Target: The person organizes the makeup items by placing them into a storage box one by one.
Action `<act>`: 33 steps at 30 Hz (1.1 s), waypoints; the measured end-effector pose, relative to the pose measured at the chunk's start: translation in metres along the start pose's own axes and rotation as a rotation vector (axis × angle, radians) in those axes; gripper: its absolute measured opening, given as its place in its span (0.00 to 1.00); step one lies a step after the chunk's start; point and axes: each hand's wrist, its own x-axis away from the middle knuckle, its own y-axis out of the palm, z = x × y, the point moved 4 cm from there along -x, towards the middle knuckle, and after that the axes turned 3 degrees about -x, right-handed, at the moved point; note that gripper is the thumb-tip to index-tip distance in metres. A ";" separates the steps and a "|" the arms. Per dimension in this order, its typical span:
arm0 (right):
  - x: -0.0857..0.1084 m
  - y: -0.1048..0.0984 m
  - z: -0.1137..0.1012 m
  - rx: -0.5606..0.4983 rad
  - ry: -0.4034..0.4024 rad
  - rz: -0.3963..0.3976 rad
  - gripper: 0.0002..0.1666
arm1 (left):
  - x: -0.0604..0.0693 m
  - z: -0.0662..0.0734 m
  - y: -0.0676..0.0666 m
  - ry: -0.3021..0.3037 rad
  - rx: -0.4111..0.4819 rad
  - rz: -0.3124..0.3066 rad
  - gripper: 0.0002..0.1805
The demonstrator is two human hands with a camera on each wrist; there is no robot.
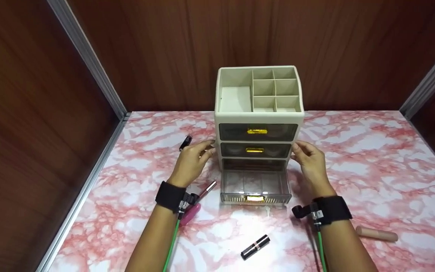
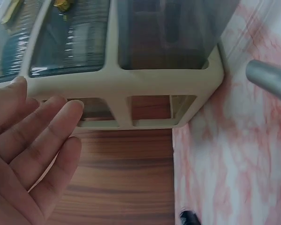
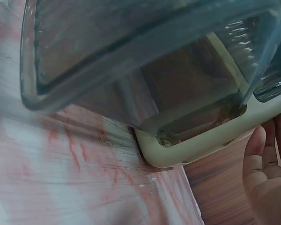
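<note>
A cream organizer (image 1: 259, 118) stands upright, its top divided into compartments. Of its three dark clear drawers, the bottom drawer (image 1: 255, 185) is pulled out and the upper two are closed. My left hand (image 1: 193, 161) is at the organizer's left side, fingers extended and lightly bent; in the left wrist view that hand (image 2: 34, 150) has its fingertips by the cream frame (image 2: 121, 84). On the other side, my right hand (image 1: 311, 164) touches the right edge with the thumb in front; the right wrist view shows the hand (image 3: 271, 173) against the frame (image 3: 201, 145), fingers partly behind it.
A black item (image 1: 185, 142) lies left of the organizer. Near my left wrist are a slim tube (image 1: 207, 189) and a pink item (image 1: 190, 214). A black lipstick-like tube (image 1: 255, 247) lies in front, and a beige tube (image 1: 377, 234) at the right. Wood panels surround the marbled table (image 1: 127, 200).
</note>
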 end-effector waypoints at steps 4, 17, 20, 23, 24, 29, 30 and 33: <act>-0.001 0.000 0.000 0.013 -0.031 0.026 0.17 | 0.007 0.008 -0.010 0.020 -0.025 0.017 0.15; -0.005 -0.002 -0.002 -0.015 -0.035 0.040 0.15 | 0.037 0.017 0.004 0.115 -0.339 -0.335 0.07; -0.005 -0.001 -0.004 -0.031 -0.014 0.037 0.15 | 0.043 0.010 0.015 0.106 -0.394 -0.423 0.05; -0.004 0.000 -0.003 -0.044 0.026 0.028 0.16 | 0.048 0.005 0.020 0.078 -0.425 -0.460 0.09; -0.004 0.000 -0.003 -0.042 0.030 0.024 0.16 | 0.049 0.004 0.021 0.071 -0.432 -0.464 0.11; -0.003 0.001 -0.002 -0.012 0.004 0.015 0.17 | 0.054 0.000 0.024 0.054 -0.468 -0.457 0.11; -0.002 0.001 -0.001 -0.009 0.006 0.016 0.17 | 0.056 0.000 0.025 0.052 -0.474 -0.459 0.11; 0.002 0.002 0.004 -0.023 0.046 0.015 0.17 | 0.061 -0.002 0.025 0.030 -0.474 -0.478 0.12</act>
